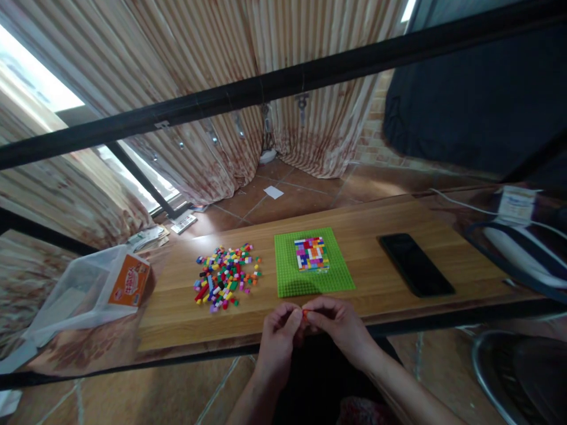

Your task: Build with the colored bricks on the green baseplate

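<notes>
My left hand (283, 327) and my right hand (334, 321) meet in front of the board's near edge, fingertips pinched together. Between them shows a small orange-red toy brick (305, 315), mostly covered by the fingers. Just beyond lies a green studded baseplate (290, 285) on the wooden board. A square patch of multicoloured bricks (305, 260) is built on it, with a white and orange part near its middle. To the left, a loose pile of small coloured bricks (230, 274) is spread on the wood.
A black phone (416, 264) lies on the wooden board (363, 224) at right. At left stands a clear plastic bin (84, 289) with an orange label. A dark metal bar (283, 85) crosses above. White cables and a white packet (517, 205) sit at far right.
</notes>
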The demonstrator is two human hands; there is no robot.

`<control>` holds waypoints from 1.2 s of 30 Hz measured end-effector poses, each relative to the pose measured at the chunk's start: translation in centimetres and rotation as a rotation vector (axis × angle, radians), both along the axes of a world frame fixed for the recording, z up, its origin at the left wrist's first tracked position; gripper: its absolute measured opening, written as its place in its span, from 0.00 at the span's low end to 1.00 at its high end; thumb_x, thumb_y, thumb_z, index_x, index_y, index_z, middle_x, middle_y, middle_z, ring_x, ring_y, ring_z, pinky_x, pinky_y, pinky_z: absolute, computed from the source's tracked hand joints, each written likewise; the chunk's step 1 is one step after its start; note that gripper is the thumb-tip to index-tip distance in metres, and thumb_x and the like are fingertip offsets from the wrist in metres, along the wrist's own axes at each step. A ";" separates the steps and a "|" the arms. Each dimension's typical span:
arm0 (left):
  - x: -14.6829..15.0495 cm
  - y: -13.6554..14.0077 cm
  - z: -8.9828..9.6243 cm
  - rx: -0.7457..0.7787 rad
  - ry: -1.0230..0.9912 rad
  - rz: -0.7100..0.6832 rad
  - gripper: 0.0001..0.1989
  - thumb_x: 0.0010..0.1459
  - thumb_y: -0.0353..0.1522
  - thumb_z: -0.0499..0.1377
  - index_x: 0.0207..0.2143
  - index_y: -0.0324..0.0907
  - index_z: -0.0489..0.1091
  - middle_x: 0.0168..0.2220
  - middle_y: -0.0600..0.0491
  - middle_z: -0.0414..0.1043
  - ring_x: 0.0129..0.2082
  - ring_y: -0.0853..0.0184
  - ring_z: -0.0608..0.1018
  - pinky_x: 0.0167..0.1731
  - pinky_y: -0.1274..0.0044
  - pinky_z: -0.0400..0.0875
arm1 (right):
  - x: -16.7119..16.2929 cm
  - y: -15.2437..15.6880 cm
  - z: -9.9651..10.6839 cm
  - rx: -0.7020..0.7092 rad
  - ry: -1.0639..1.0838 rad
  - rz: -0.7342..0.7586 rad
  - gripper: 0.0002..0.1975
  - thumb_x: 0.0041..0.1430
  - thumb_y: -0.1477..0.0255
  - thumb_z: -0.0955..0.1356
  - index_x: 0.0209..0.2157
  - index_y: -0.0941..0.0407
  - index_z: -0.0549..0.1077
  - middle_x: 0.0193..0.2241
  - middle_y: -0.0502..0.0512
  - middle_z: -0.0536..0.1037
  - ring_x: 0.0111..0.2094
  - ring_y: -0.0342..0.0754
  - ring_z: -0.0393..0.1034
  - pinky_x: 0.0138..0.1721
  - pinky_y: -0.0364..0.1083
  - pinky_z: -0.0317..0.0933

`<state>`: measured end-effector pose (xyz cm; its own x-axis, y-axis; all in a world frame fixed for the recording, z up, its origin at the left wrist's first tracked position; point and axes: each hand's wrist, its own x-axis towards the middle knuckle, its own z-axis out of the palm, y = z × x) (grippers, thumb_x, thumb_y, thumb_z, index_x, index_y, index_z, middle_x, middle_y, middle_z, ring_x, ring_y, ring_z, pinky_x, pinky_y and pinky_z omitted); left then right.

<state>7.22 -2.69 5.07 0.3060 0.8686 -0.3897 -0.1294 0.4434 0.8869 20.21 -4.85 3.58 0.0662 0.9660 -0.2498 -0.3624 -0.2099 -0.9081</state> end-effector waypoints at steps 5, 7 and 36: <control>0.0 1.1 -0.5 0.056 0.045 0.087 0.18 0.50 0.45 0.62 0.27 0.40 0.64 0.18 0.61 0.58 0.18 0.77 0.59 0.20 0.83 0.54 | 3.0 1.7 -0.6 0.061 -0.024 -0.273 0.16 0.45 0.61 0.75 0.36 0.52 0.79 0.26 0.50 0.77 0.24 0.42 0.68 0.31 0.45 0.66; -0.8 1.9 -0.9 0.121 0.174 0.111 0.18 0.50 0.46 0.61 0.27 0.40 0.65 0.19 0.60 0.59 0.19 0.76 0.62 0.20 0.83 0.57 | 4.7 2.9 -1.0 0.083 -0.112 -0.347 0.17 0.45 0.59 0.74 0.36 0.52 0.79 0.26 0.51 0.77 0.26 0.44 0.70 0.33 0.47 0.67; -5.9 4.3 -4.4 0.544 0.720 0.072 0.12 0.57 0.42 0.55 0.31 0.43 0.68 0.24 0.56 0.68 0.26 0.68 0.71 0.28 0.78 0.64 | 8.7 9.2 -3.9 0.108 -0.552 -0.385 0.11 0.41 0.62 0.74 0.27 0.53 0.80 0.25 0.51 0.79 0.26 0.46 0.67 0.31 0.47 0.59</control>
<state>1.36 1.57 0.67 0.0851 0.9964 0.0045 0.5264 -0.0488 0.8488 28.95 4.40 -0.30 0.5002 0.8658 0.0155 0.1291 -0.0569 -0.9900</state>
